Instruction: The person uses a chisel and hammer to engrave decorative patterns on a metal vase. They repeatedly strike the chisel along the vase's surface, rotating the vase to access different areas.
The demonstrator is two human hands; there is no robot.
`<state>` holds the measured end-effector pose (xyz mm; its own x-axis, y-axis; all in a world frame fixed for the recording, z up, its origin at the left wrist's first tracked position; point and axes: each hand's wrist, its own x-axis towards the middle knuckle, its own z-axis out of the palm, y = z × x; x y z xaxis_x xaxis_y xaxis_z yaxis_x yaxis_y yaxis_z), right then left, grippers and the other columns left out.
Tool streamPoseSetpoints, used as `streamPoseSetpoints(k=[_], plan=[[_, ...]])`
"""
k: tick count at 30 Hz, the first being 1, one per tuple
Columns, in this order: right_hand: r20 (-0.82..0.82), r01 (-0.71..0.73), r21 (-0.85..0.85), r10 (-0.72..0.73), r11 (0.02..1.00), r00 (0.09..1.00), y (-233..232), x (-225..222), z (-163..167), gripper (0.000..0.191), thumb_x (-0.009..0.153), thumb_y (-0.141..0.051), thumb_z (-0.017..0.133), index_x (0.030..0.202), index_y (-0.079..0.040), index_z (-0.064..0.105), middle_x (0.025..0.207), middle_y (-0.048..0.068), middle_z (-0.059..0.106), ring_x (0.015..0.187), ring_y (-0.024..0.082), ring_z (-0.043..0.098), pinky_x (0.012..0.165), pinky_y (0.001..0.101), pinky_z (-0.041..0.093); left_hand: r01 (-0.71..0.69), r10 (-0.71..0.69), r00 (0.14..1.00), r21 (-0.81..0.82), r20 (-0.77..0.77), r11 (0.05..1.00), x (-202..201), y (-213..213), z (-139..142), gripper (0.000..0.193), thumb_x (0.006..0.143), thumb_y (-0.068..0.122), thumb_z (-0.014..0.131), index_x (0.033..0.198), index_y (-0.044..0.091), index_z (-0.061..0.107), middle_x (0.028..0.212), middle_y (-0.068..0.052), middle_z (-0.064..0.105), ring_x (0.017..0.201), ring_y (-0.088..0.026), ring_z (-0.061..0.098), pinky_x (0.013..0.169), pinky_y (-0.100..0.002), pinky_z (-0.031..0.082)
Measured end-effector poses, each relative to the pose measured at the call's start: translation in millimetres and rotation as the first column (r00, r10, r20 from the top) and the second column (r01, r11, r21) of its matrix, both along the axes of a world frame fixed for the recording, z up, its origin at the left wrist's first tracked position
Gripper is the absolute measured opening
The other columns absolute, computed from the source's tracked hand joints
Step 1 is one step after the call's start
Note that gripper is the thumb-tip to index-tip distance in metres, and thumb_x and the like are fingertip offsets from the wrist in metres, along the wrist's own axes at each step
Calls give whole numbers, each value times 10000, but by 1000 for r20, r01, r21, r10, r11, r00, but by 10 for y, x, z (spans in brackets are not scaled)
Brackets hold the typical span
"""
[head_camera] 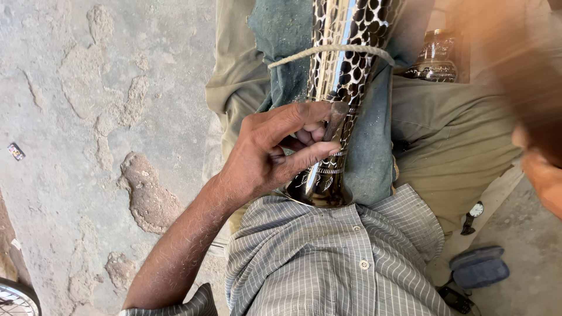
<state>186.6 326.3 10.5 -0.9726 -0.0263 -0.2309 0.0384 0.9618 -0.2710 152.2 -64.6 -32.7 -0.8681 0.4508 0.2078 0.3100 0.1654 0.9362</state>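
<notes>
A tall shiny metal vase (345, 64) with dark engraved spots lies along my lap, its mouth against my striped shirt. A pale cord (328, 51) crosses it and holds it down over a dusty blue-green cloth (369, 158). My left hand (275, 152) grips the vase's narrow neck, with a thin metal tool (335, 120) pinched between thumb and fingers against the surface. My right hand (535, 117) is a large blur at the right edge; whether it holds anything I cannot tell.
A second dark engraved vessel (436, 55) stands beyond my right thigh. A wristwatch (473, 215), a blue-grey pouch (480, 268) and a small dark phone (453, 298) lie on the ground at right. Cracked concrete floor (105, 117) spreads left; a wheel's rim (14, 298) shows bottom left.
</notes>
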Motion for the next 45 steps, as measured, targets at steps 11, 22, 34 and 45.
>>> streamPoseSetpoints(k=[11,22,34,45], plan=[[-21,46,-29,-46,999,999,79,138,-79,450,832,42,748,1257,10,607,887,154,665,707,223,661,664,324,549,82,-83,996,16,17,996,-48,-45,-24,488,995,296,756,1433,153,594,1000,15,718,917,-78,754,738,-229,695],[-14,71,-28,-71,997,997,117,174,-62,443,845,45,749,1258,6,596,897,152,665,725,222,664,681,325,554,141,-141,990,27,-10,990,-108,-49,-7,414,1022,298,744,1393,159,621,1002,22,703,958,-87,750,810,-258,695],[-12,74,-6,-74,997,997,124,192,-21,436,859,50,749,1259,3,583,908,150,664,744,220,668,701,326,560,193,-189,980,51,-64,980,-177,-56,-17,443,1024,327,751,1408,158,609,960,20,720,910,-91,759,778,-262,669],[-9,79,-5,-79,997,997,42,175,26,430,872,54,749,1260,-1,572,918,147,664,762,219,672,718,327,566,219,-213,973,69,-91,973,-224,-30,-62,478,1024,340,747,1444,170,593,926,26,713,899,-91,750,826,-284,668]])
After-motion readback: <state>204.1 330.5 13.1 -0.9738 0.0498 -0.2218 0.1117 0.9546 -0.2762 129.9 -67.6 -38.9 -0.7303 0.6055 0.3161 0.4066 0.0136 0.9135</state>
